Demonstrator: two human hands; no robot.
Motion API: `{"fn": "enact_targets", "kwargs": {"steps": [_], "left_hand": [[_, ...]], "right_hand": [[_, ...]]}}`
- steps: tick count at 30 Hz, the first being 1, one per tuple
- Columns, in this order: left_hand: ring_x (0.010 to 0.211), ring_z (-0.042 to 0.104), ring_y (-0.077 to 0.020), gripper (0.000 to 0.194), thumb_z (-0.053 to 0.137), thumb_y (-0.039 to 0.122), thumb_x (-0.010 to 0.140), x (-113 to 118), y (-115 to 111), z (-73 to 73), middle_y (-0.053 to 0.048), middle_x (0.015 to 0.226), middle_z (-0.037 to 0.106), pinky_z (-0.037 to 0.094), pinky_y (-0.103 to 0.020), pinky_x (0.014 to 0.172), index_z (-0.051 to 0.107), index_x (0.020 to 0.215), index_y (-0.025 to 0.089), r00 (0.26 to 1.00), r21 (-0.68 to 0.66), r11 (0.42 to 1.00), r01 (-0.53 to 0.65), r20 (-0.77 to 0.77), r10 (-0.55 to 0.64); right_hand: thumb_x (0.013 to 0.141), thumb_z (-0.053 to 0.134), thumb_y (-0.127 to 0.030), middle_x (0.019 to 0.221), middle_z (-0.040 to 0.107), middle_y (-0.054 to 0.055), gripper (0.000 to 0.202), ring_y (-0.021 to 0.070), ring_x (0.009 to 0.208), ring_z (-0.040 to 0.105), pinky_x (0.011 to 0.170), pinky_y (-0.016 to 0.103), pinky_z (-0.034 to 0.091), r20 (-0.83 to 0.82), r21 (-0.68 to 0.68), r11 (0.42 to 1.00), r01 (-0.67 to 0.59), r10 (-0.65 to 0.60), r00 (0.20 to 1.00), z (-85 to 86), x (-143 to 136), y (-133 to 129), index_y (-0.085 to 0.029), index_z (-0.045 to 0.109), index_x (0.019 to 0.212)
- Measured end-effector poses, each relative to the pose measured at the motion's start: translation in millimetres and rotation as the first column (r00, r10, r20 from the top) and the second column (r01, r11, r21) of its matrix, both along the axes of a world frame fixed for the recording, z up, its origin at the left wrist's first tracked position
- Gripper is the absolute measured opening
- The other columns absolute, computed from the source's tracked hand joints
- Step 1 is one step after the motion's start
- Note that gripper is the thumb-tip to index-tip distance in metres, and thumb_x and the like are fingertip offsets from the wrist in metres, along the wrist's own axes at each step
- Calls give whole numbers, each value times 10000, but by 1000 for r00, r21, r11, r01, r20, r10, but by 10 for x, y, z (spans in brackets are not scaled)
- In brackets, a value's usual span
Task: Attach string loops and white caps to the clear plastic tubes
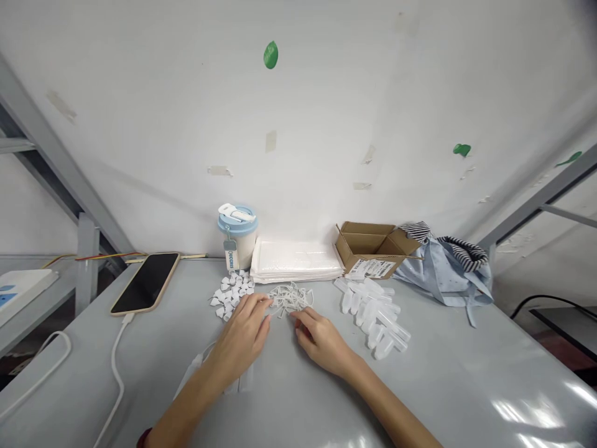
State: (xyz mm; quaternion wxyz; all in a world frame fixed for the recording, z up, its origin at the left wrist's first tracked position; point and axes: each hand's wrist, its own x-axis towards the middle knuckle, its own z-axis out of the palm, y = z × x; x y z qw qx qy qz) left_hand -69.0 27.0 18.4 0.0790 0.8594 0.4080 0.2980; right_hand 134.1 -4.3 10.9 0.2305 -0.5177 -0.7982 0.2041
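A loose heap of small white bent plastic pieces (290, 298) lies on the grey tabletop between my hands. My left hand (245, 330) reaches to its left side, fingertips at the edge and thumb apart from the fingers. On the right, my right hand (321, 336) has its half-curled fingers at the heap's near edge, with a gap to the thumb. I see nothing held in either hand. White cap-like pieces (232, 292) are heaped beyond my left hand. Under my left forearm, partly hidden, are clear plastic items (239, 382). Translucent plastic sleeves (373, 311) are spread right of my right hand.
Along the wall stand a blue-lidded cup (239, 239), a stack of white packets (298, 260), an open cardboard box (373, 249) and a light-blue cloth bag (438, 270). A phone (147, 284) with a white charging cable (116, 373) lies at left. Metal frame posts flank the table.
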Motion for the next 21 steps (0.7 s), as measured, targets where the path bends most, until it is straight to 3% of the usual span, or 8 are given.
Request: {"fn": "enact_targets", "kwargs": {"steps": [5,9,16,21], "left_hand": [[1175,451,-272,359,352,171,931,15,-2,8,-111,1228,477,422,-474,979,383,1285,223,996,26,999,-32,81,29],[1209,429,-269,416,367,181,929,14,-2,0,-98,1262,454,410,-477,998,329,1337,255,994,43,998,-52,103,48],[1206,445,-254,386,385,170,926,27,-15,14,-113,1252,479,420,-427,997,374,1311,209,989,107,992,-62,143,46],[1012,573,-205,221,405,135,919,15,5,21,-72,1054,591,480,-358,901,515,1098,206,979,166,985,-43,204,8]], "right_hand": [[811,466,-53,1219,543,121,429,220,1088,562,931,361,476,-60,76,996,-35,40,997,11,28,-10,-177,518,1219],[826,471,-80,1310,502,128,405,227,1195,517,995,391,447,-89,116,993,-11,21,996,13,57,-9,-187,532,1212],[858,434,-89,1292,555,110,322,200,1165,558,976,374,468,-98,218,976,27,-6,995,61,137,27,-191,585,1124],[863,410,-91,1124,641,91,298,198,1032,616,894,348,506,5,346,919,190,-204,979,112,427,152,-200,620,1045]]}}
